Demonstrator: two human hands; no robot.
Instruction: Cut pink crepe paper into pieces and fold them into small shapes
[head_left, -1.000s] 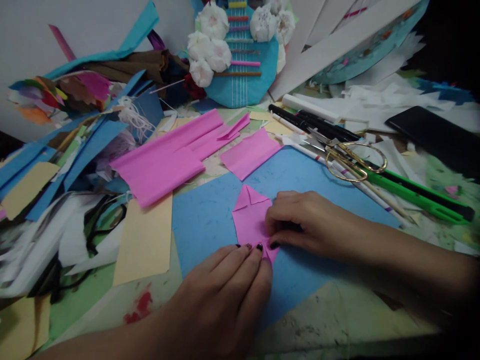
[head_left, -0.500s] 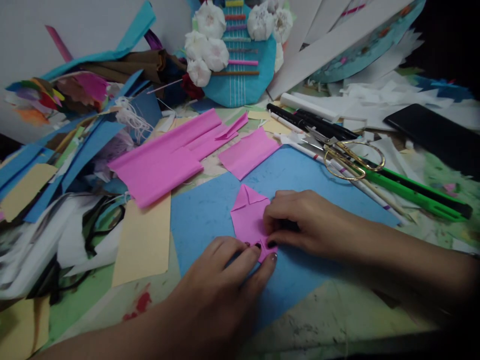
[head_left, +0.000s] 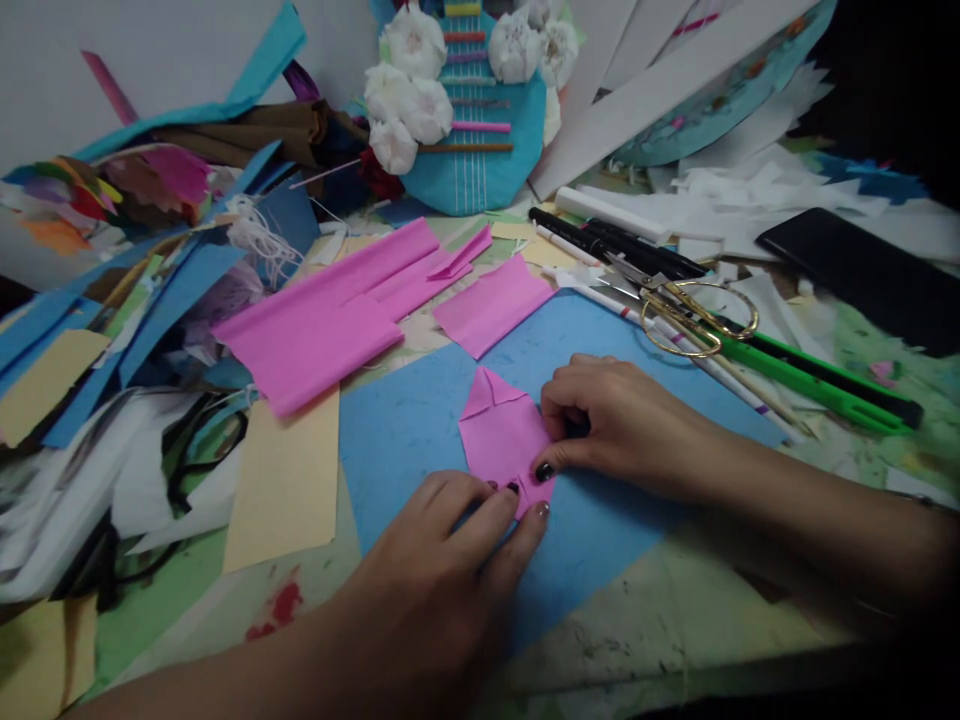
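Observation:
A small piece of pink crepe paper (head_left: 499,435) lies on a blue sheet (head_left: 405,430), its two top corners folded in to a point and its lower edge creased. My left hand (head_left: 457,545) has its curled fingers and thumb closed on the bottom edge of the pink piece. At the lower right of the same piece, my right hand (head_left: 607,415) presses its thumb down, with the other fingers bent at the paper's right edge. The undersides of both hands' fingers are hidden.
Beyond the blue sheet lie a larger folded pink crepe sheet (head_left: 315,330) and a pink rectangle (head_left: 491,305). Gold-handled scissors (head_left: 682,330), a green cutter (head_left: 825,385) and a black phone (head_left: 862,280) sit right. A paper guitar (head_left: 480,150) stands behind. Left are paper scraps (head_left: 285,490).
My right hand has shifted slightly up and right along the paper, so its thumb shows more on the lower corner. My left hand stays nearly still. The view has moved a little.

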